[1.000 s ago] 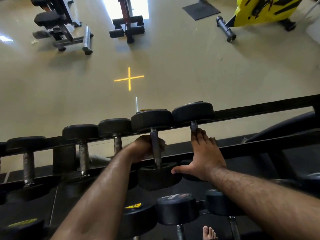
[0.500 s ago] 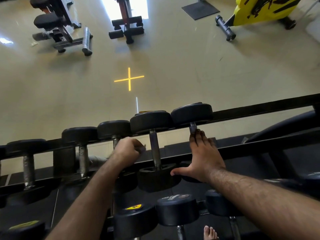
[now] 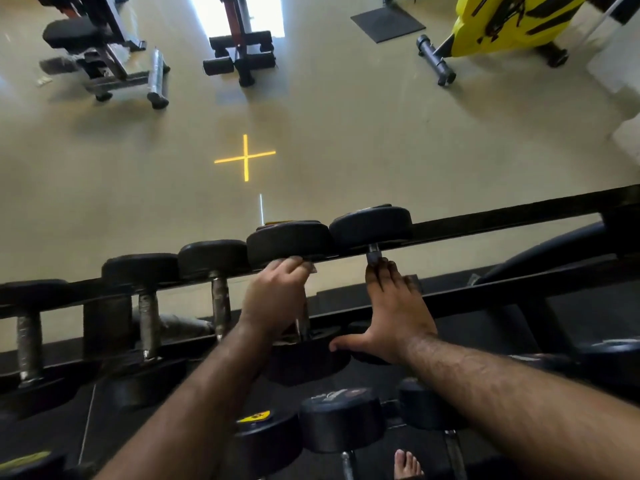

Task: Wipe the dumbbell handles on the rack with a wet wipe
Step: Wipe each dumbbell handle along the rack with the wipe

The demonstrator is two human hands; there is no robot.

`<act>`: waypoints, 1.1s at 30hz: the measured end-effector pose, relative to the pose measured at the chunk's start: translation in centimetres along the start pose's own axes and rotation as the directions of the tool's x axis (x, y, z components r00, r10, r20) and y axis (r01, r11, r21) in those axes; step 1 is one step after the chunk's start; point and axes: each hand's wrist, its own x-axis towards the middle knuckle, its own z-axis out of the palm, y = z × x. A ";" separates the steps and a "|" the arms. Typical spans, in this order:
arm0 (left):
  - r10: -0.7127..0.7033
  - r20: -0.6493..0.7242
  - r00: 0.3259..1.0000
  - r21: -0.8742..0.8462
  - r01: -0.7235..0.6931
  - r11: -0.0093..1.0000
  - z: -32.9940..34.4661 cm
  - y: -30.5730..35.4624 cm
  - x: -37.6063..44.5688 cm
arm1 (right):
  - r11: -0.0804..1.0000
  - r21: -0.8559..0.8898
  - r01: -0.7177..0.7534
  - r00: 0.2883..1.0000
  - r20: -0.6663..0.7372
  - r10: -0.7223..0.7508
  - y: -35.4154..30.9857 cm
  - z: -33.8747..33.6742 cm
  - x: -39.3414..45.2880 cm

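dumbbell handle (image 3: 302,320) under left hand (image 3: 277,296) fingers

The left hand (image 3: 277,299) hides most of one dumbbell handle (image 3: 302,327); the wipe is unclear.

Two bare forearms reach into frame, no sleeves, watch or bands on either. The right forearm (image 3: 512,386) is visibly hairy; the left forearm (image 3: 194,403) looks smoother. Neither hand wears gloves or rings. A bare, unshod foot (image 3: 408,465) shows at the bottom edge.
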 end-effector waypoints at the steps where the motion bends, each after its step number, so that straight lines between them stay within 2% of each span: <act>1: 0.012 0.088 0.996 0.053 -0.017 0.998 -0.1 0.7 1.0 | 1.000 -0.003 -0.006 1.000 -0.007 0.006 0.0 0.1 0.0; 2: 0.047 0.233 0.971 0.081 -0.068 0.994 -0.3 1.6 1.7 | 1.000 -0.001 -0.009 1.000 -0.006 0.009 -0.1 0.0 0.0; 3: 0.074 0.392 0.917 0.077 -0.112 0.991 -0.4 2.4 1.9 | 1.000 0.002 -0.010 1.000 0.002 0.010 -0.1 0.0 0.0; 4: 0.079 0.544 0.835 0.050 -0.126 0.991 -0.8 3.0 1.8 | 1.000 0.004 -0.008 1.000 0.003 0.008 -0.1 0.0 0.0; 5: 0.063 0.658 0.750 -0.015 -0.070 0.997 -1.6 3.3 1.6 | 1.000 0.006 -0.007 1.000 -0.004 0.007 0.0 0.0 0.0; 6: 0.056 0.715 0.697 -0.116 0.039 0.992 -2.2 3.2 1.4 | 1.000 0.006 -0.006 1.000 -0.010 0.006 0.0 0.1 0.0; 7: 0.068 0.722 0.689 -0.219 0.134 0.966 -2.7 3.0 1.3 | 1.000 0.003 -0.005 1.000 -0.009 0.005 0.0 0.1 0.0; 8: 0.057 0.701 0.711 -0.280 0.201 0.939 -3.3 2.5 1.7 | 1.000 0.001 -0.007 1.000 -0.006 0.007 0.0 0.2 0.0; 9: 0.011 0.650 0.760 -0.291 0.235 0.927 -3.4 1.9 2.1 | 1.000 -0.003 -0.014 1.000 -0.006 0.014 -0.1 0.3 0.1; 11: -0.069 0.533 0.843 -0.279 0.252 0.927 -2.9 1.3 2.2 | 1.000 -0.009 -0.026 1.000 -0.005 0.026 -0.2 0.4 0.1; 12: -0.044 0.538 0.842 -0.274 0.224 0.935 -2.8 1.4 1.9 | 1.000 -0.006 -0.026 1.000 -0.003 0.026 -0.2 0.3 0.1; 13: 0.036 0.589 0.808 -0.279 0.162 0.947 -2.7 1.4 1.4 | 1.000 -0.004 -0.024 1.000 -0.001 0.024 -0.2 0.3 0.1; 14: 0.131 0.654 0.745 -0.289 0.087 0.953 -2.4 1.3 0.6 | 1.000 -0.003 -0.022 1.000 -0.003 0.022 -0.2 0.3 0.1; 15: 0.199 0.697 0.689 -0.321 0.052 0.946 -2.2 0.7 0.0 | 1.000 -0.004 -0.021 1.000 -0.006 0.021 -0.2 0.3 0.1; 16: 0.225 0.711 0.666 -0.362 0.072 0.929 -2.1 -0.2 -0.3 | 1.000 -0.007 -0.022 1.000 -0.006 0.022 -0.2 0.3 0.1; 17: 0.198 0.693 0.693 -0.407 0.150 0.901 -2.2 -0.9 -0.1 | 1.000 -0.014 -0.022 1.000 -0.003 0.022 -0.2 0.4 0.0; 19: 0.003 0.539 0.842 -0.517 0.328 0.791 -2.1 -1.5 0.6 | 0.999 -0.022 -0.023 1.000 -0.004 0.023 -0.3 0.4 0.1; 20: -0.121 0.451 0.884 -0.561 0.387 0.732 -1.9 -1.2 0.8 | 1.000 -0.021 -0.023 1.000 -0.007 0.023 -0.3 0.4 0.1; 21: -0.196 0.409 0.891 -0.579 0.420 0.699 -1.8 -0.6 1.1 | 0.999 -0.021 -0.024 1.000 -0.011 0.023 -0.3 0.3 0.1; 22: -0.199 0.413 0.889 -0.572 0.423 0.703 -1.8 0.2 1.2 | 0.999 -0.024 -0.027 1.000 -0.012 0.026 -0.4 0.3 0.1; 24: -0.076 0.519 0.851 -0.540 0.396 0.743 -1.5 0.8 0.7 | 0.999 -0.032 -0.032 0.999 -0.007 0.032 -0.4 0.3 0.0; 27: 0.051 0.717 0.695 -0.444 0.398 0.803 -2.0 -0.8 -0.1 | 0.999 -0.033 -0.031 0.999 -0.014 0.031 -0.3 0.3 -0.1; 28: 0.026 0.721 0.692 -0.453 0.443 0.774 -2.2 -1.2 -0.4 | 0.999 -0.032 -0.030 1.000 -0.010 0.030 -0.4 0.2 -0.1; 29: -0.046 0.688 0.724 -0.504 0.523 0.687 -2.2 -1.5 -0.7 | 0.999 -0.034 -0.031 0.999 -0.015 0.031 -0.5 0.2 -0.1; 31: -0.253 0.593 0.764 -0.655 0.641 0.400 -2.5 -1.2 -1.1 | 0.999 -0.027 -0.042 0.999 -0.031 0.041 -0.7 0.0 -0.1; 32: -0.339 0.550 0.764 -0.719 0.639 0.273 -2.3 -0.7 -1.0 | 0.999 -0.017 -0.045 0.998 -0.034 0.045 -0.7 -0.1 -0.1; 33: -0.401 0.523 0.752 -0.750 0.630 0.202 -2.1 0.1 -0.8 | 0.999 -0.007 -0.045 0.998 -0.036 0.045 -0.6 -0.1 -0.2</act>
